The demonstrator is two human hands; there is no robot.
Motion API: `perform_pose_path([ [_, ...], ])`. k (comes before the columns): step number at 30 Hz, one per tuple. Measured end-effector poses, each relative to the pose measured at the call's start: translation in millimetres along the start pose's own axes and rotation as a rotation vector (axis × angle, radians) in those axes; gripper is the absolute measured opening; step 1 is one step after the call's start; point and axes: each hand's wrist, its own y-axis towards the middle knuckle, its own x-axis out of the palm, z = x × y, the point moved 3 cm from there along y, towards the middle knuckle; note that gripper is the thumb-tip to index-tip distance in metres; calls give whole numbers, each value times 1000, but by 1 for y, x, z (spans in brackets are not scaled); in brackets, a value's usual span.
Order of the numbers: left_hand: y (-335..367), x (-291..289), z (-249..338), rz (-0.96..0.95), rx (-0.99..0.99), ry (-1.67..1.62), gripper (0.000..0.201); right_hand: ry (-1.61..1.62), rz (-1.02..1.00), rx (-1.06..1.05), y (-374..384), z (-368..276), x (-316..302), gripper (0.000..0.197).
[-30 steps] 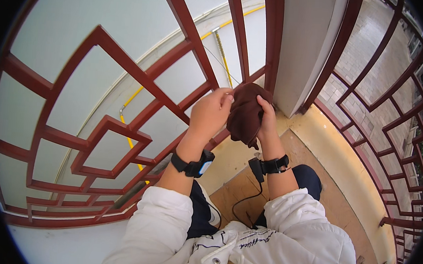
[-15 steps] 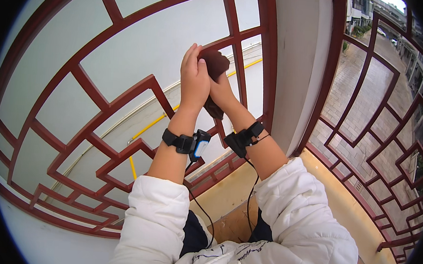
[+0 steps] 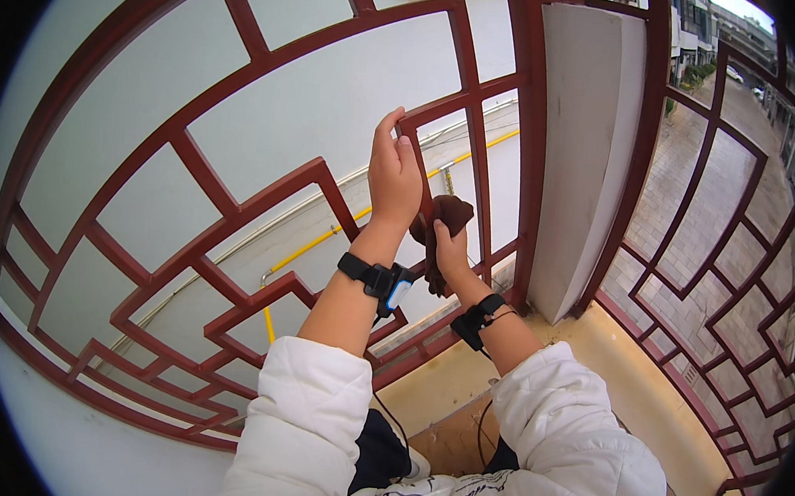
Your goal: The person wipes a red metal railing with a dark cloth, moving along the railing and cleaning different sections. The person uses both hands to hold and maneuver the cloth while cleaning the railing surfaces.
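My right hand (image 3: 453, 255) grips a dark brown cloth (image 3: 451, 213), its thumb pressed against the folds. The bunched cloth lies against an upright bar of the dark red lattice (image 3: 427, 172), and its loose end hangs below the hand. Higher up, my left hand (image 3: 395, 178) is closed on the same upright bar near its top corner, thumb on the near side. Part of its fingers is hidden behind the bar and palm.
Dark red metal lattice panels stand ahead and at the right (image 3: 689, 291), joined near a pale post (image 3: 581, 159). Behind the front panel are a white wall and a yellow pipe (image 3: 303, 251). Black straps with cables circle both wrists. A cream ledge (image 3: 659, 395) runs below.
My right hand has slid down the upright bar with the cloth, away from the left hand. The left hand stays near the top corner. The view has shifted slightly.
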Motion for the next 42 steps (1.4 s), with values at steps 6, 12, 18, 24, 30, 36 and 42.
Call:
perform_pose_path([
  [6, 16, -20, 6, -120, -50, -116, 35, 338, -364, -259, 55, -120, 40, 43],
  [12, -6, -10, -6, -171, -115, -277, 48, 169, -293, -292, 56, -102, 39, 40],
  [18, -58, 19, -20, -136, 7, 44, 66, 109, -110, -14, -3, 36, -12, 36],
  [24, -108, 54, -29, -25, 201, 266, 56, 19, -188, 146, -50, 124, -60, 35],
  [30, -155, 57, -45, -152, 69, 185, 40, -768, -456, -243, -51, 113, -89, 38],
  [36, -175, 53, -60, -184, -421, -140, 29, -1316, -718, -854, -38, 86, -115, 26],
  [42, -189, 44, -73, -241, -584, -295, 27, -1315, -425, -633, -51, 88, -104, 34],
])
